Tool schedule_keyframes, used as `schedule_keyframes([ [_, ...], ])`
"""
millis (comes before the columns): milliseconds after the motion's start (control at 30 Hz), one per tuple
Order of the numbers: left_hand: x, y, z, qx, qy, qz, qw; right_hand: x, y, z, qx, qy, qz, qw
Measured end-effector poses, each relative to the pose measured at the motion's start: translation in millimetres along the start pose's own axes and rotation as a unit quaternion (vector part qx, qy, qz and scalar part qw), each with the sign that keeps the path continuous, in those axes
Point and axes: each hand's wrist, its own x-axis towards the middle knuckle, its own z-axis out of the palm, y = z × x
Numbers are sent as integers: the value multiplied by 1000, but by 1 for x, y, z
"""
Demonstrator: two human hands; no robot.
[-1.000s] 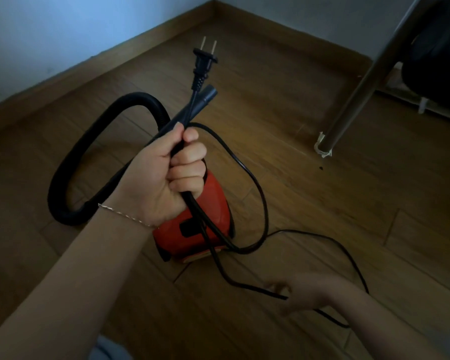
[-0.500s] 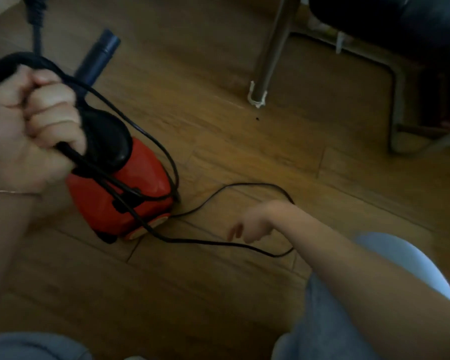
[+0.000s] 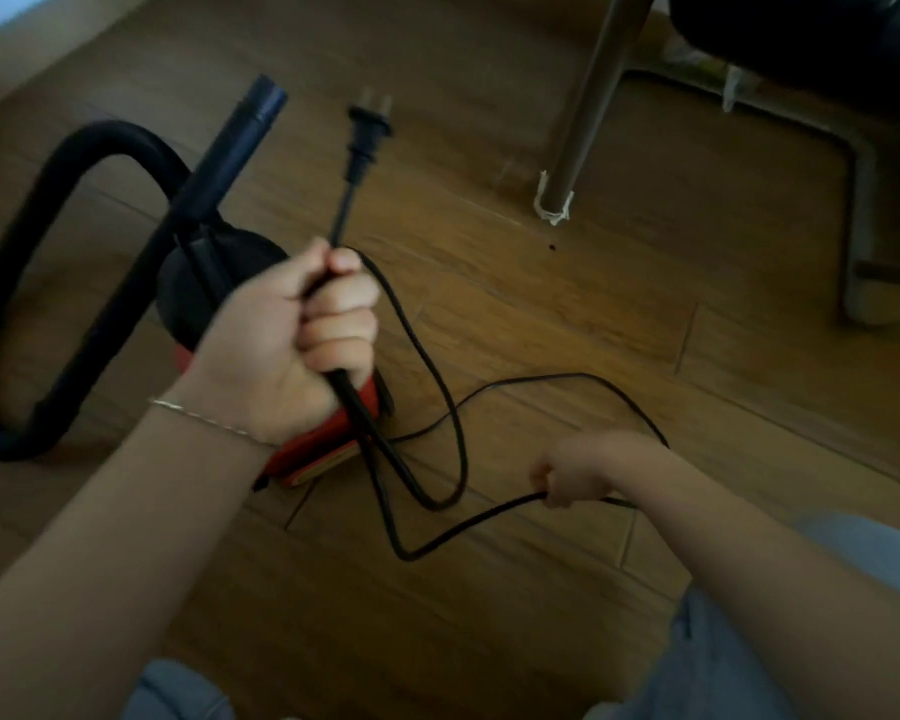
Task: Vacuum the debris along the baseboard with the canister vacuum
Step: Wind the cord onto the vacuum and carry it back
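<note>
A small red canister vacuum [image 3: 328, 449] sits on the wooden floor, mostly hidden behind my left hand [image 3: 302, 335]. That hand is closed around the black power cord [image 3: 437, 387] and the hose's rigid black nozzle tube [image 3: 224, 158]. The two-prong plug [image 3: 367, 129] sticks up above my fist. The ribbed black hose [image 3: 48, 210] loops to the left and back to the floor. My right hand [image 3: 578, 472] is lower right, pinching a slack stretch of the cord just above the floor.
A metal chair leg [image 3: 588, 122] with a torn white foot pad stands upper right, with a bent chair frame [image 3: 853, 200] and a dark seat behind it. A dark speck [image 3: 552, 247] lies on the floor near the leg. The baseboard [image 3: 48, 49] runs along the upper left.
The view swung back left, bringing the plug and hose loop into sight. My right hand dropped onto the cord and closed on it. My left hand keeps its grip.
</note>
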Motion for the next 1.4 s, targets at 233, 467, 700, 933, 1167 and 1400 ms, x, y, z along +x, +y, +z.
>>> schedule_keyframes([
  [233, -9, -29, 33, 20, 32, -54, 998, -9, 16, -23, 86, 280, 49, 955],
  [467, -13, -18, 24, -59, -107, -140, 983, -22, 15, -31, 148, 362, 134, 910],
  [700, -18, -40, 39, 63, 9, -108, 992, -20, 4, -39, 273, 346, 63, 895],
  [933, -11, -63, 31, 84, 72, -154, 982, -22, -14, -38, 620, 255, -32, 742],
  [1167, -11, -85, 35, 145, 111, -160, 970, -44, -37, -42, 892, 68, -229, 384],
  [1400, -6, -101, 32, 200, 140, -140, 960, -48, -59, -30, 860, 77, -292, 412],
])
